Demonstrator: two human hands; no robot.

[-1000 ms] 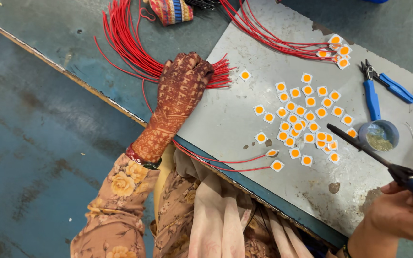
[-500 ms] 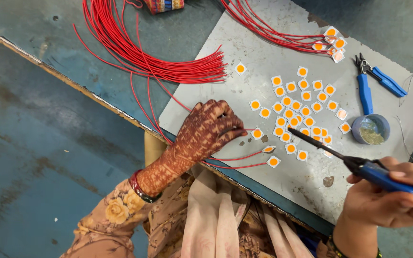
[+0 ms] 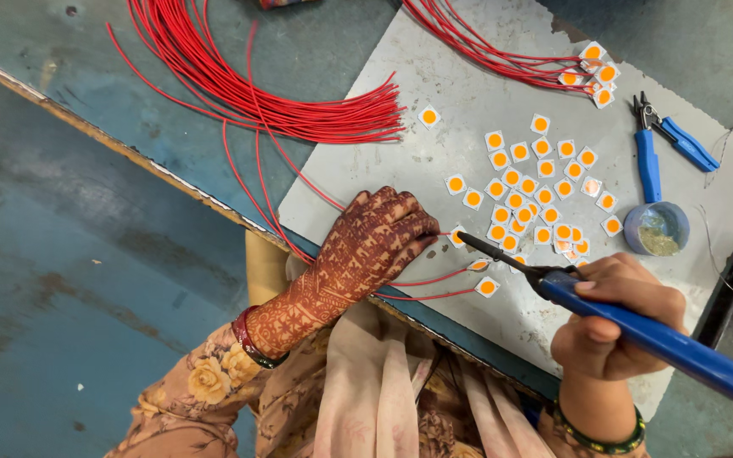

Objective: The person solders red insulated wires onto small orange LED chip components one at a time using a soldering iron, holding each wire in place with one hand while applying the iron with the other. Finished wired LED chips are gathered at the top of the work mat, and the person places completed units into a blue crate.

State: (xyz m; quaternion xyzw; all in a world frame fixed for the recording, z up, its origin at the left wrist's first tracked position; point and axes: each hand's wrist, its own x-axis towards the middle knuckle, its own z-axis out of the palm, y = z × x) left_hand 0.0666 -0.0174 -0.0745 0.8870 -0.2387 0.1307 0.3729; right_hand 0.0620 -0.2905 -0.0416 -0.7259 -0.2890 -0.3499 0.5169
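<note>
Holding a red wire [image 3: 434,232] pinched in the left hand [image 3: 379,242], its end at three o'clock on a small chip [image 3: 458,236], the right hand [image 3: 612,318] grips the soldering iron [image 3: 638,326]; keep the tip steady on the joint.

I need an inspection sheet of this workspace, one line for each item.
Surface: grey board on a worn blue-green table.
Job's things: soldering iron; small white squares with orange centres.
Clutter: blue-handled cutters; small round pot.
Grips: left hand pinches a red wire; right hand shut on the soldering iron.
Cables: bundle of red wires.
Surroundings: nothing seen.
</note>
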